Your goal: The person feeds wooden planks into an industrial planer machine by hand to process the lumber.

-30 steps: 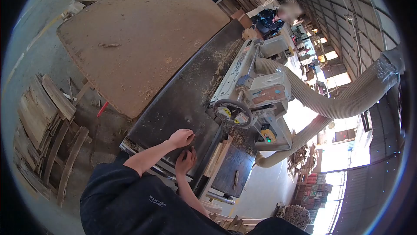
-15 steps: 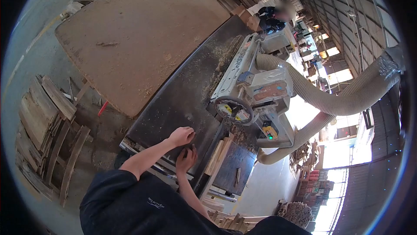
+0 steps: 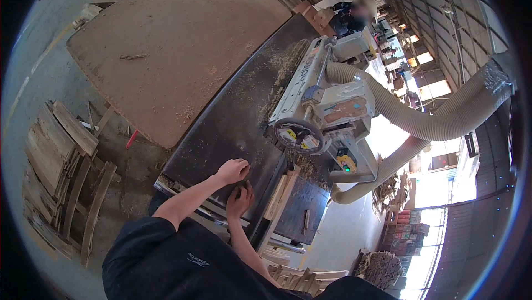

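My left hand (image 3: 233, 172) is over the near part of the dark machine table (image 3: 213, 139), its fingers curled together; whatever they may hold is too small to make out. Just below and to the right, my right hand (image 3: 239, 200) is close to it, fingers bent, and I cannot make out anything in them. Beyond my hands stands the machine (image 3: 299, 78) with a black handwheel (image 3: 300, 135) and a lit green button.
A large brown board (image 3: 177, 50) with wood chips lies beyond the table's left edge. Stacked planks (image 3: 50, 150) are at the left. Thick ribbed hoses (image 3: 410, 120) run right. A person (image 3: 349, 18) is behind the machine. Wood strips (image 3: 281, 195) lie right of my hands.
The view has shifted slightly. My hands remain close together in nearly the same place. The person behind the machine has changed posture slightly.
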A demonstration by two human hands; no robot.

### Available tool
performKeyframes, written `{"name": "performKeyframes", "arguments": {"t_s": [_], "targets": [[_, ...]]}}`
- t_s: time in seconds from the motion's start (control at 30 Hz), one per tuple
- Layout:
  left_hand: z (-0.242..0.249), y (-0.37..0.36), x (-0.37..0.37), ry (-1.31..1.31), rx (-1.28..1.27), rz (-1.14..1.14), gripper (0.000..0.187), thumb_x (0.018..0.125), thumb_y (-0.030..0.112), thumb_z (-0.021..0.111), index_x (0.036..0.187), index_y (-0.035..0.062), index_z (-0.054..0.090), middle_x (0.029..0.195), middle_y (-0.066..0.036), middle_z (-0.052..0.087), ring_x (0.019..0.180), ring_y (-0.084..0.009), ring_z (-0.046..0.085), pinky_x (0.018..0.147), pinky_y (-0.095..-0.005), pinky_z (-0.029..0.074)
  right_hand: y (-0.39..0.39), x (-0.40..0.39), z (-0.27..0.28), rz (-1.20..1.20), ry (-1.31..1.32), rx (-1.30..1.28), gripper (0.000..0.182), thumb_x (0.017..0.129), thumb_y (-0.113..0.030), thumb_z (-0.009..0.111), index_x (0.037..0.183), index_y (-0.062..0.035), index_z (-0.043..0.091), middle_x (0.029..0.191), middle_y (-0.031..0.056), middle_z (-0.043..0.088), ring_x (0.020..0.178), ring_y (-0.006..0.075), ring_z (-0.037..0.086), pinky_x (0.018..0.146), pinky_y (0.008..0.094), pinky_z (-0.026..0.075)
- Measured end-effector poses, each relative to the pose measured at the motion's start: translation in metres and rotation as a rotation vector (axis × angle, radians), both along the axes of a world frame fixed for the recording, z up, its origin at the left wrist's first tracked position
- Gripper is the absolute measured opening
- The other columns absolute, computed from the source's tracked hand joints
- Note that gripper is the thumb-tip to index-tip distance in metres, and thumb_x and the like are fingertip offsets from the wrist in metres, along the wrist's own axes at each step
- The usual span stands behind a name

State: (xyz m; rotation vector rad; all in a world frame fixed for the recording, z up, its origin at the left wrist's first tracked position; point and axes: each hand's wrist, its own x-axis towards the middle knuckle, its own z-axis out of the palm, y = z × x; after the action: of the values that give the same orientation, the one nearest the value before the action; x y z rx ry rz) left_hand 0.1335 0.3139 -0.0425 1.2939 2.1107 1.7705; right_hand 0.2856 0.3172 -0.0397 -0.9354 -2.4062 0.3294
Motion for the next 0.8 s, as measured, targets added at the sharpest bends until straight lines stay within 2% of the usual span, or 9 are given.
{"name": "performKeyframes", "arguments": {"t_s": [0.27, 0.67, 0.8], "targets": [[0.006, -0.004, -0.001, -0.004, -0.028, -0.015, 0.012, 0.089, 0.015, 0.064, 0.084, 0.0036, 0.065, 0.081, -0.016, 0.067, 0.075, -0.0382, 0.067, 0.066, -0.0475, 0.055, 0.002, 0.0, -0.001, 0.023, 0.025, 0.05, 0.018, 0.097, -0.018, 0.06, 0.109, -0.0053, 0.064, 0.135, 0.016, 0.059, 0.127, 0.0382, 0.052, 0.107, 0.0513, 0.038], [0.0, -0.002, -0.002, 0.014, -0.076, -0.029, 0.016, 0.092, 0.016, 0.064, 0.086, 0.0024, 0.066, 0.084, -0.016, 0.069, 0.077, -0.0374, 0.068, 0.068, -0.047, 0.055, -0.001, -0.001, 0.0, -0.013, 0.022, 0.004, 0.018, 0.092, -0.016, 0.063, 0.107, -0.0063, 0.064, 0.136, 0.0166, 0.058, 0.128, 0.0385, 0.051, 0.106, 0.0515, 0.038], [-0.003, 0.002, 0.002, 0.016, -0.033, -0.028, 0.017, 0.092, 0.019, 0.062, 0.084, 0.0036, 0.062, 0.083, -0.017, 0.066, 0.078, -0.0395, 0.066, 0.068, -0.0499, 0.054, 0.002, -0.003, 0.002, -0.013, 0.048, 0.043, 0.02, 0.089, -0.014, 0.064, 0.106, -0.0037, 0.063, 0.131, 0.0187, 0.061, 0.123, 0.0404, 0.053, 0.104, 0.0502, 0.04]]}}
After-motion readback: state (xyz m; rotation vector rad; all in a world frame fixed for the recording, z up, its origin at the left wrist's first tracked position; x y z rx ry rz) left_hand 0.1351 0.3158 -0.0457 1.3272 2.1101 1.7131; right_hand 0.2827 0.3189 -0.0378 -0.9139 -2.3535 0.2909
